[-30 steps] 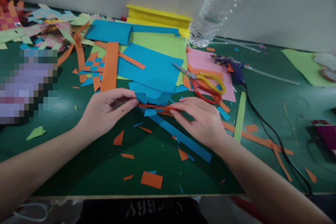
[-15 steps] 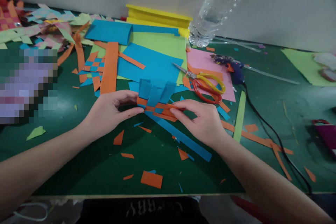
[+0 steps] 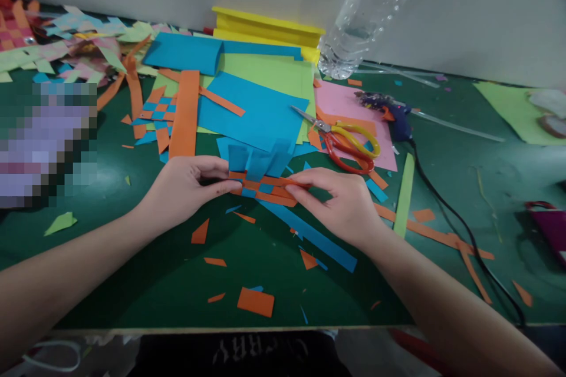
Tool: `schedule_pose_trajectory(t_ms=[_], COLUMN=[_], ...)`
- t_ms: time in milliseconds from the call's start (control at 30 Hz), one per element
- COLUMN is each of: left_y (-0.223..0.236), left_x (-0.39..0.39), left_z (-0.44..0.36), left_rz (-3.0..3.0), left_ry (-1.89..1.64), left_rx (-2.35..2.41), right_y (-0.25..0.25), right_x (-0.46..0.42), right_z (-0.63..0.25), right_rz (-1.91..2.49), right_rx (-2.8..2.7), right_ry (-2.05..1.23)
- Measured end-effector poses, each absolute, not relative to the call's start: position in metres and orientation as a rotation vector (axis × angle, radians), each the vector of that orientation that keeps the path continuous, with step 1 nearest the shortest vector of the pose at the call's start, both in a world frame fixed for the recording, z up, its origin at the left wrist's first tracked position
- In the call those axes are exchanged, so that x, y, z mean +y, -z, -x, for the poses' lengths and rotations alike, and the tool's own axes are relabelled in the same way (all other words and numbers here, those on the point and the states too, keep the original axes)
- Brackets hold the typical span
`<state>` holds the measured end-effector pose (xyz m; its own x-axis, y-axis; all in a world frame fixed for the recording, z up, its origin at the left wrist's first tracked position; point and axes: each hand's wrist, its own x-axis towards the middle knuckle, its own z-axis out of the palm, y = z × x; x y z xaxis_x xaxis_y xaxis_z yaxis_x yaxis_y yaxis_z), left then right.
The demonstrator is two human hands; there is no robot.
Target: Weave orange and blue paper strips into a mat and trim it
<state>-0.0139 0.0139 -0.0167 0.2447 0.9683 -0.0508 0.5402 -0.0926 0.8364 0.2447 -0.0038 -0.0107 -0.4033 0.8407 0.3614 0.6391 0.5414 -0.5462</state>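
Between my hands is a woven piece of orange and blue paper strips (image 3: 265, 187), its loose blue ends standing up at the far side. My left hand (image 3: 188, 185) pinches its left edge between thumb and fingers. On the other side, my right hand (image 3: 333, 200) grips the right ends of the orange strips. A long blue paper strip (image 3: 318, 238) lies on the table below the weave, running toward the right forearm. Behind my right hand lie scissors (image 3: 349, 140) with red and yellow handles. Another checkered orange and blue weave (image 3: 160, 111) rests beyond my left hand.
Sheets of blue paper (image 3: 252, 106) and green paper lie at the back. A plastic bottle (image 3: 354, 29) stands against the wall. At right is a glue gun (image 3: 398, 121) with a black cord. A blurred-out object (image 3: 44, 147) lies at left. Paper scraps are scattered on the green table (image 3: 145, 283).
The woven piece has tilted, so more of its checkered face shows and its blue ends sit lower. Both hands keep their hold, nearly in place.
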Motion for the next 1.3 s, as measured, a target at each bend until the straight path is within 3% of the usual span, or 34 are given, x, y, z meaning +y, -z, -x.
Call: schedule_pose_trajectory(t_ms=[1300], left_y=[0.0162], left_x=[0.0114], left_z=[0.0128], left_rz=[-1.869], left_ry=[-0.668], left_rx=[1.302], right_y=[0.0075], right_x=[-0.006], right_z=[-0.2443], right_rz=[1.132], right_rx=[-2.193], right_ry=[-0.442])
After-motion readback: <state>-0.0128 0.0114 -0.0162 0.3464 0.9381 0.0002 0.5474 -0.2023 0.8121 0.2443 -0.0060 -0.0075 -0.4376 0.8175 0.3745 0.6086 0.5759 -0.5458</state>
